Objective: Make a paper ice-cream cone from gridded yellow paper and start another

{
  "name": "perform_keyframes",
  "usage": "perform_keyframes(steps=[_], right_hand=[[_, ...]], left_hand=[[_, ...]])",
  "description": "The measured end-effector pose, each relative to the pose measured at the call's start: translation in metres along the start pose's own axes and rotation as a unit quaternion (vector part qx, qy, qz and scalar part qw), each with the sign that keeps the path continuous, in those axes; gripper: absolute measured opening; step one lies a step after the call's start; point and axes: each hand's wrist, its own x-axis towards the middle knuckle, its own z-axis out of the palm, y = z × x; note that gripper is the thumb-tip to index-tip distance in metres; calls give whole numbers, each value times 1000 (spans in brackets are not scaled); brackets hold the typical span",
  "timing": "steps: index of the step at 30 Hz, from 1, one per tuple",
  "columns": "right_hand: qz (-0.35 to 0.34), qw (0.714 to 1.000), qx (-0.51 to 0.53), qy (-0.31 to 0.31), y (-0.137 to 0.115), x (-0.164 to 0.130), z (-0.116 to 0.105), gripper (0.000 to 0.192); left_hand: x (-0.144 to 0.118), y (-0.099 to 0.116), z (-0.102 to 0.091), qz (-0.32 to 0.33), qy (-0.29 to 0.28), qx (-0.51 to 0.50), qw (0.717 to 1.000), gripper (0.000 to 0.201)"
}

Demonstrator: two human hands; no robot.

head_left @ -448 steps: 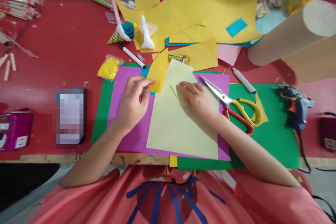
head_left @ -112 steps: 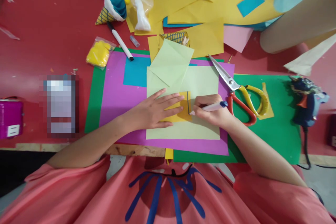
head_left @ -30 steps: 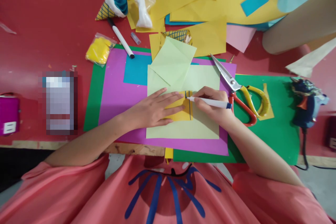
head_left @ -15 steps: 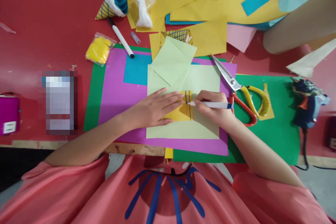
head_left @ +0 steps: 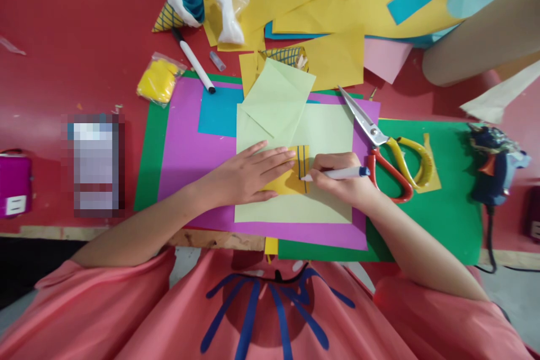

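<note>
Two dark lines mark the yellow paper [head_left: 291, 180]; right hand [head_left: 341, 180] grip pinches marker [head_left: 337, 173].

2 markers [head_left: 337, 173], 1 scissors [head_left: 390, 149], 1 glue gun [head_left: 493, 166].

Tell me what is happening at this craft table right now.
A person is drawing dark lines on a small yellow paper piece. The left hand lies flat on it, pinning it to a pale green sheet. The right hand holds a marker with its tip at the piece's right edge, beside lines already drawn there. Scissors lie just right of the sheet, and a glue gun rests further right.
</note>
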Motion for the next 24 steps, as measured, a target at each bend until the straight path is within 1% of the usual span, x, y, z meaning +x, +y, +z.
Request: perform_keyframes(steps=[7,13,18,21,24], right_hand=[[-5,999,17,-40,-3,-2,0,33],[-20,998,5,-63,-2,-3,-1,36],[-6,996,-5,-83,-2,-4,0,37],[-2,997,-5,-83,-3,-4,0,37],[23,996,35,-76,-4,-3,-1,35]], left_hand=[[0,0,2,1,5,4,1000,58],[0,-1,1,1,4,3,1000,57],[0,-1,1,2,7,-2,1000,59],[0,-1,1,4,7,-3,1000,59],[0,-1,2,3,8,-4,1000,60]])
